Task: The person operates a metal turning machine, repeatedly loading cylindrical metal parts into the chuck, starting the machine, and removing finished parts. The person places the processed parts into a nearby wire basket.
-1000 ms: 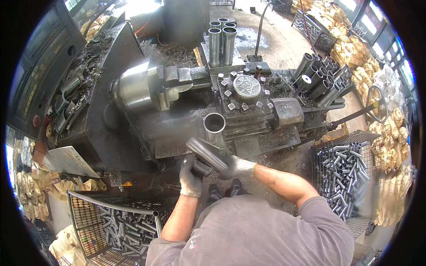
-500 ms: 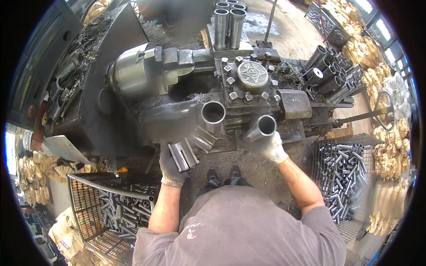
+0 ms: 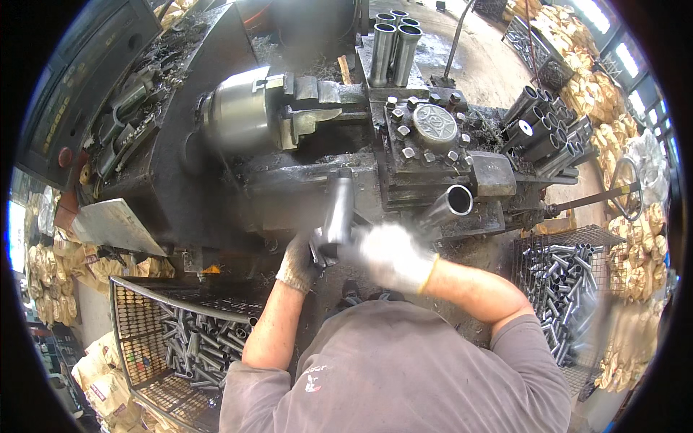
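Note:
My left hand (image 3: 296, 263), in a grey-white knit glove, is closed round a grooved metal half-sleeve (image 3: 317, 249), mostly hidden now. Right against it a shiny steel tube (image 3: 338, 215) slants up toward the lathe bed, its lower end at the left fingers. My right hand (image 3: 393, 258), in a white glove, is smeared by motion just right of this tube; whether its fingers grip anything does not show. Beyond the right hand another steel tube (image 3: 442, 208) leans with its open end up, at the front of the lathe carriage.
Ahead is a lathe with a large chuck (image 3: 242, 108) and a bolted tool post (image 3: 434, 124). Several tubes (image 3: 395, 54) stand behind it; more tubes (image 3: 541, 130) lie stacked at right. Wire baskets of short tubes flank me, one left (image 3: 119, 325), one right (image 3: 570, 234).
My right hand has left the right-hand tube and moved left toward my left hand. The other tube, upright before, now slants beside my left hand. The view has shifted slightly.

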A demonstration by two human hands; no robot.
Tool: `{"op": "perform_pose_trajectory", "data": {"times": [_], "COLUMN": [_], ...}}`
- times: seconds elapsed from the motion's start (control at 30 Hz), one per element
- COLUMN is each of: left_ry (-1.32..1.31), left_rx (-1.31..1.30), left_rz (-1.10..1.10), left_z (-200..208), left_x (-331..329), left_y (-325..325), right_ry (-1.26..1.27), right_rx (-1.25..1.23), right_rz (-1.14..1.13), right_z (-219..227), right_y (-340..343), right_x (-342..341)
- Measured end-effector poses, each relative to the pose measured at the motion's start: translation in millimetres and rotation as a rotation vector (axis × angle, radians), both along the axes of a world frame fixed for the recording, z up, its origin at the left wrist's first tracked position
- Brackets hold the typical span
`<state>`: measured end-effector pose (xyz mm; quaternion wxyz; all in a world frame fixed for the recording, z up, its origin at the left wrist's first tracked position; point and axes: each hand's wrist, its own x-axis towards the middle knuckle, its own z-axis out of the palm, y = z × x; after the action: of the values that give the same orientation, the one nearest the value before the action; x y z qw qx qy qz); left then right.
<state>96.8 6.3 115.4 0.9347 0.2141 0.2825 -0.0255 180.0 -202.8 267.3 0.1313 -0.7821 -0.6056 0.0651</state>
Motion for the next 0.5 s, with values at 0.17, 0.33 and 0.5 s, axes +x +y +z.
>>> {"op": "perform_pose_trajectory", "data": {"times": [0.17,0.33,0.5], "left_ry": [-0.14,-0.193,-0.231], "left_rx": [0.077,0.081,0.155], "left_rz": [0.055,0.082,0.222], "left_z": [1,10,17], "left_x": [-2,3,14], "left_y": [12,18,9], "right_ry": [0.304,0.181,1.127], "right_rx": [0.156,-0.053,0.244], "right_rz": [-0.312,-0.577,-0.62], "right_z": [-53,-119,-43], "right_y": [12,35,29], "right_x": [-12,26,50]}}
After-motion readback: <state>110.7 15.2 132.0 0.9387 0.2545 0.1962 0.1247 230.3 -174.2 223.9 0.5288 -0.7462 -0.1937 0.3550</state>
